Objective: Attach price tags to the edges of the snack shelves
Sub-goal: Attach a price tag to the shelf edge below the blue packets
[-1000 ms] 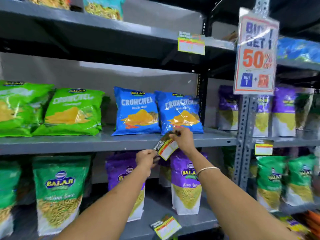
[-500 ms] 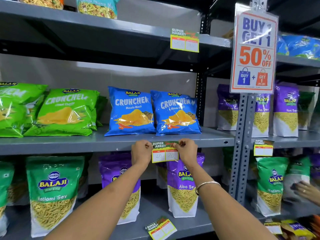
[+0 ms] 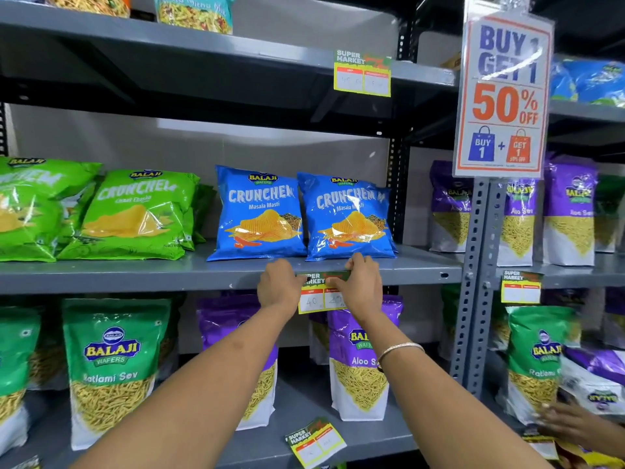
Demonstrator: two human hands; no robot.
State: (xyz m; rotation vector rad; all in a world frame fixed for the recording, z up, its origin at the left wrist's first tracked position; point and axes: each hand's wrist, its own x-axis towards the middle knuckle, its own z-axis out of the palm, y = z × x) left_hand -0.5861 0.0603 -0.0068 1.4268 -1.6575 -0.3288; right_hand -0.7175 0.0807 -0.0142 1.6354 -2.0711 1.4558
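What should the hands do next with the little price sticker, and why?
Probably rub the green top strip of the price tag flat along the shelf edge. The left hand and right hand pinch its upper corners against that edge, under the blue chip bags.

Price tag [image 3: 316, 294] at centre: green header, yellow border, red and white boxes. Shelf edge [image 3: 135, 277] grey. Blue chip bags [image 3: 258, 214] at 12 o'clock with orange-yellow wafer print; green chip bags [image 3: 135, 214] at 9 o'clock, yellow print. Purple-and-white sev pouch [image 3: 358, 367] at 6 o'clock; green-and-white pouch [image 3: 111, 363] at 8 o'clock. Promo sign [image 3: 504, 93] at 2 o'clock: white, navy and orange lettering. Silver bangle [image 3: 399, 350].
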